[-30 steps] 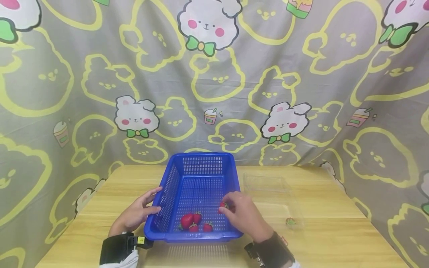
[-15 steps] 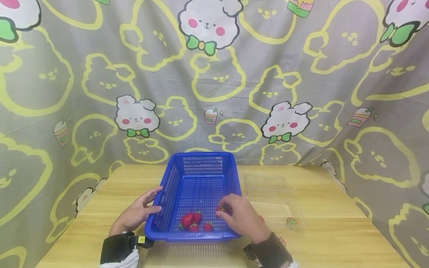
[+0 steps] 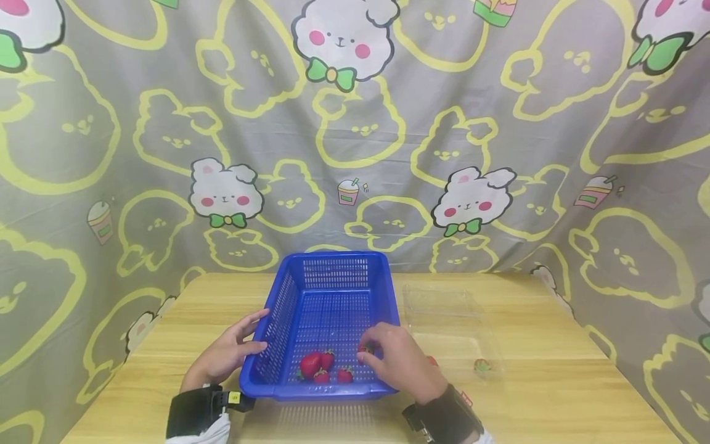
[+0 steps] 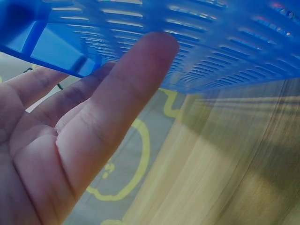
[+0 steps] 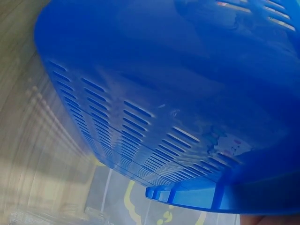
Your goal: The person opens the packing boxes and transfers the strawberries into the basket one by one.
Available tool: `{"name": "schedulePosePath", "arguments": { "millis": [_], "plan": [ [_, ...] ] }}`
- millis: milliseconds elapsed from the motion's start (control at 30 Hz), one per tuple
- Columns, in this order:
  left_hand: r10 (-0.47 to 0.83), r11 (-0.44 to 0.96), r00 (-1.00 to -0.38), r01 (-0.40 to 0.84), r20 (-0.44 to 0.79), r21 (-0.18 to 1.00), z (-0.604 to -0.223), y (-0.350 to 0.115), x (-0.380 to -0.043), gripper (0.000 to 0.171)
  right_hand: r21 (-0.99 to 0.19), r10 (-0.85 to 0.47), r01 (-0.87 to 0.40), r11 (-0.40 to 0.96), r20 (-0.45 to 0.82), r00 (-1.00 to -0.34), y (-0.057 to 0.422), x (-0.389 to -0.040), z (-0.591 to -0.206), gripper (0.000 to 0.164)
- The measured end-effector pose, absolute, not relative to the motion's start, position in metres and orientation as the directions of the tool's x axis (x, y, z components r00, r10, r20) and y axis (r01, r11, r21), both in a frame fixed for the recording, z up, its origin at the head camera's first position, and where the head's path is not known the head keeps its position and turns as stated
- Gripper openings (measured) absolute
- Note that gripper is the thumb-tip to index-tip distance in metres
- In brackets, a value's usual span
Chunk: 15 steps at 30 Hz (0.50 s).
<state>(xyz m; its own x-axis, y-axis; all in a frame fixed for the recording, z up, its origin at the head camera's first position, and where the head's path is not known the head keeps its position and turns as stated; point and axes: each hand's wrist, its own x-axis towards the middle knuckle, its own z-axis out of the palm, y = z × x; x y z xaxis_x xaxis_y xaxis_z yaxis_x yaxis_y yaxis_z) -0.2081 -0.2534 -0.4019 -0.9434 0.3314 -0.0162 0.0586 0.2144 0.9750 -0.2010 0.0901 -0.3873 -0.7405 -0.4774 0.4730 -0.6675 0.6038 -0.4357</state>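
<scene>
A blue plastic basket (image 3: 333, 308) with slotted walls stands in front of me. Several red strawberries (image 3: 310, 365) lie on its floor at the near end. My right hand (image 3: 402, 357) reaches over the basket's right rim and pinches a strawberry (image 3: 364, 351) between thumb and fingers, low inside the basket. My left hand (image 3: 227, 353) rests against the basket's left side. In the left wrist view its thumb (image 4: 126, 89) lies straight along the slotted outer wall, the other fingers up by the rim. The right wrist view shows mostly basket wall; the held strawberry is hidden there.
Right of the basket lies a clear plastic box (image 3: 444, 308) with its lid folded back. A strawberry (image 3: 482, 366) sits in its near part, and another red piece (image 3: 431, 361) peeks out beside my right hand. A patterned curtain (image 3: 355, 142) hangs behind the wooden table (image 3: 166, 370).
My right hand has moved slightly left and lower into the basket with its strawberry, uncovering a red piece in the clear box. The left hand and the basket stay put.
</scene>
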Motion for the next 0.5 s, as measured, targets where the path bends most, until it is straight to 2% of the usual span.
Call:
{"name": "schedulePosePath", "arguments": {
  "millis": [500],
  "plan": [
    [0.339,0.204,-0.941,0.058,-0.014,0.977,-0.4024,-0.2536,-0.208,0.07,-0.387,-0.509,-0.696,0.605,0.484,-0.712,0.0904,-0.2014,-0.3877,0.007]
  ]
}}
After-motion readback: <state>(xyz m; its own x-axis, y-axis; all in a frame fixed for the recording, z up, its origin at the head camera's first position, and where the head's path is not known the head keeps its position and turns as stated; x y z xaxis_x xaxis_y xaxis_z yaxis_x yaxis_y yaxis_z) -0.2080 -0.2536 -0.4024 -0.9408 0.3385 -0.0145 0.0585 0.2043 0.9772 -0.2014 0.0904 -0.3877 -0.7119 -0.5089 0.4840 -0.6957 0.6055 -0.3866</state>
